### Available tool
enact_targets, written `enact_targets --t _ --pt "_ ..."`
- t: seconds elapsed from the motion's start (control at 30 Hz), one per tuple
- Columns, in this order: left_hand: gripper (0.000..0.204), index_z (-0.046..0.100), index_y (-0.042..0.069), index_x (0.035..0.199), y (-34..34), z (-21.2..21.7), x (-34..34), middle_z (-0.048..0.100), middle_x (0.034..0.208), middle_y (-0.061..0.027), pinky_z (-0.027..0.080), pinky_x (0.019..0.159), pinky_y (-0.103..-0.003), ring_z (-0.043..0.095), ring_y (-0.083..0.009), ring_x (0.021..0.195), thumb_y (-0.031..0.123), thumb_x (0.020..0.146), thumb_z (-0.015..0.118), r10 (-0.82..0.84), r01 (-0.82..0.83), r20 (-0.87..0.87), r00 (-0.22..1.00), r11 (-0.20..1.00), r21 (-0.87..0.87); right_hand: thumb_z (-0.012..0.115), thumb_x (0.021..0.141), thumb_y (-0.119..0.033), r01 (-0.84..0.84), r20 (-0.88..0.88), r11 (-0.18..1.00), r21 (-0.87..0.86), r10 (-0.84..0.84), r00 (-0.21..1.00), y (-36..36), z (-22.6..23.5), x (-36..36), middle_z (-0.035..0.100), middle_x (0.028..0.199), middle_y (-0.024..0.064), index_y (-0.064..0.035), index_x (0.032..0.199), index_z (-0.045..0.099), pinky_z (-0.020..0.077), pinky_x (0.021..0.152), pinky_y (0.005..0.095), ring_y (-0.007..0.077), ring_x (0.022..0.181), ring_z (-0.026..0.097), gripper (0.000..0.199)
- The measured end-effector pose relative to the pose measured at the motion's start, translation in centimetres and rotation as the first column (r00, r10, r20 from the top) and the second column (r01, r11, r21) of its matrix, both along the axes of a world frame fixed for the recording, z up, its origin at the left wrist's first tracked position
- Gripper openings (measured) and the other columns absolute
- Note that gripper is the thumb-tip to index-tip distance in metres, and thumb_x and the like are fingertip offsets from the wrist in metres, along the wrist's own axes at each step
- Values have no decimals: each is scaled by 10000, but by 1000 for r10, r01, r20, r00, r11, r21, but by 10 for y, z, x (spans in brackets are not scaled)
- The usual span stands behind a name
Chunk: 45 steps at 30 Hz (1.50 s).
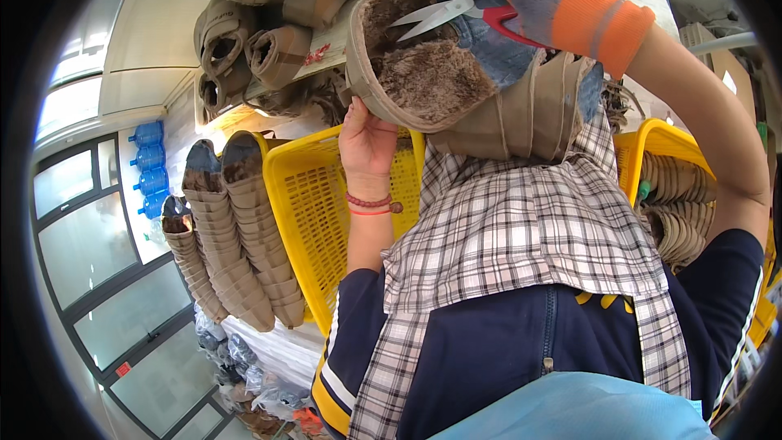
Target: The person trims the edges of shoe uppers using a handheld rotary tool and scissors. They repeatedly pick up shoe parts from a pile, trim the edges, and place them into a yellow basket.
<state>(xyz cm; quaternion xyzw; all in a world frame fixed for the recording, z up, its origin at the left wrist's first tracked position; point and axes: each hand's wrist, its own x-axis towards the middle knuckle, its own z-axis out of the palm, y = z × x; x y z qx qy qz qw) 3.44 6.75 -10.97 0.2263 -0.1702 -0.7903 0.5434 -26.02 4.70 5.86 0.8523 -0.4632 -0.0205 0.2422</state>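
My left hand [368,145], bare and with a beaded bracelet, pinches the near left edge of a khaki boot upper [521,121] lined with brown fur. The upper's mouth is turned toward me, so the fur and a dark blue inner patch show. In a grey and orange glove, my right hand [562,4] holds red-handled scissors [440,13]. Their blades are parted and reach over the fur inside the upper; whether they touch it I cannot tell. Part of the red handles is hidden by the gloved fingers.
Several more khaki uppers [281,53] lie on the table beyond. Below my left hand is a yellow plastic crate [305,195], with tall nested stacks of uppers [261,236] left of it. Another yellow crate [652,132] at right holds more uppers. Blue water jugs [151,159] stand by the wall.
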Motion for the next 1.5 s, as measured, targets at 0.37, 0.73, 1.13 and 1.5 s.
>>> enact_targets --t 0.37,0.73,1.13,1.5 --pt "347 487 19 1273 -8 11 -4 564 1261 -108 405 1026 -414 527 -242 1176 179 966 477 -150 153 -118 982 988 21 566 776 -196 -123 -108 977 -175 105 989 -22 -22 -1 636 849 47 -91 846 656 457 684 324 199 816 588 155" --pt "345 485 -9 1259 -13 17 -5 574 1235 -124 412 1012 -420 537 -249 1157 163 960 489 -172 173 -105 980 985 -2 689 763 -241 -12 -206 968 -252 -41 978 -31 -50 -7 612 981 42 -126 1036 600 505 762 326 212 927 600 309" --pt "328 498 -23 1242 -17 20 -8 577 1233 -125 414 1011 -411 548 -247 1145 135 954 496 -180 178 -81 980 984 -25 624 796 -215 -22 -173 973 -228 -19 985 -38 -53 -7 603 937 43 -132 1003 598 494 734 334 218 894 597 224" --pt "339 486 -10 1262 -19 26 -12 553 1267 -129 385 1040 -416 523 -251 1179 147 961 482 -145 141 -63 987 988 -64 695 766 -306 146 392 986 -77 -105 914 5 -32 -38 655 902 82 -118 1015 631 508 717 351 254 836 637 319"
